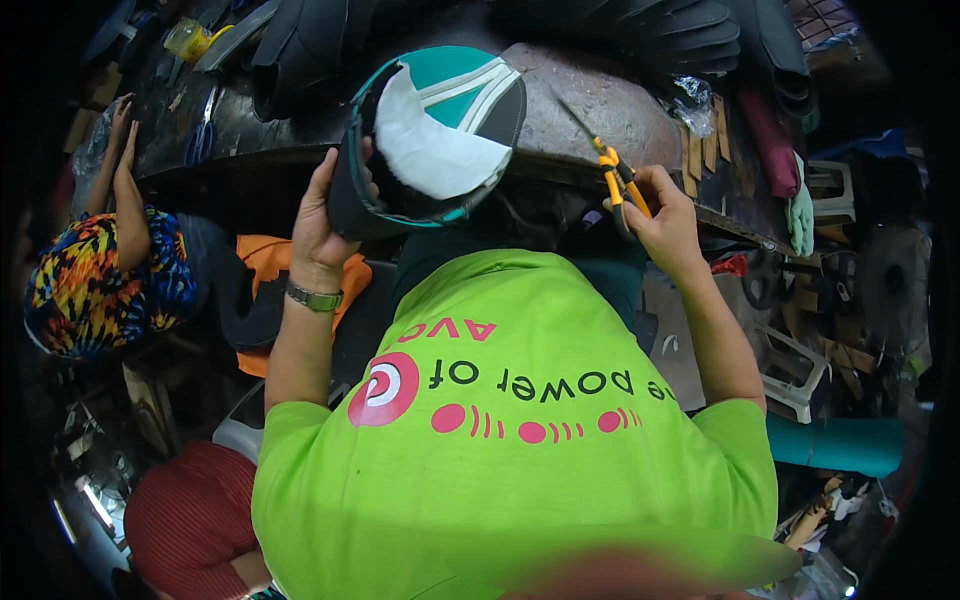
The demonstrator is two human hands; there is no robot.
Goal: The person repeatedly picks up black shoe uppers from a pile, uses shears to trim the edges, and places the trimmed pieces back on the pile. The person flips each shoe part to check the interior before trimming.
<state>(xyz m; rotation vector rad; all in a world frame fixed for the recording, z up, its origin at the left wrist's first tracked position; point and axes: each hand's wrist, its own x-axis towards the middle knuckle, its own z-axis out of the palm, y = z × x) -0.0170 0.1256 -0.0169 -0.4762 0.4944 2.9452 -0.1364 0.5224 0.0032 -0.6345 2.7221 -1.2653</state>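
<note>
Your left hand is closed around the left side of a stitched fabric piece, holding it up in the upper middle of the frame. Its round opening faces the camera and shows teal and grey panels, white strips and a curved white insert; the outer wall at left is black. Your right hand, right of centre, grips the yellow-and-black handles of long-nosed pliers, whose narrow dark tip points to the upper left, apart from the fabric piece. You wear a watch on the left wrist.

Beyond your hands, the dark desk crosses the upper part of the frame. On it, a grey-brown slab sits right of the fabric piece, with wooden strips and a crumpled clear plastic bag farther right. Blue-handled scissors lie at upper left, and layered black pieces fill the top edge. At the left edge, a person in a multicoloured shirt raises both hands.
</note>
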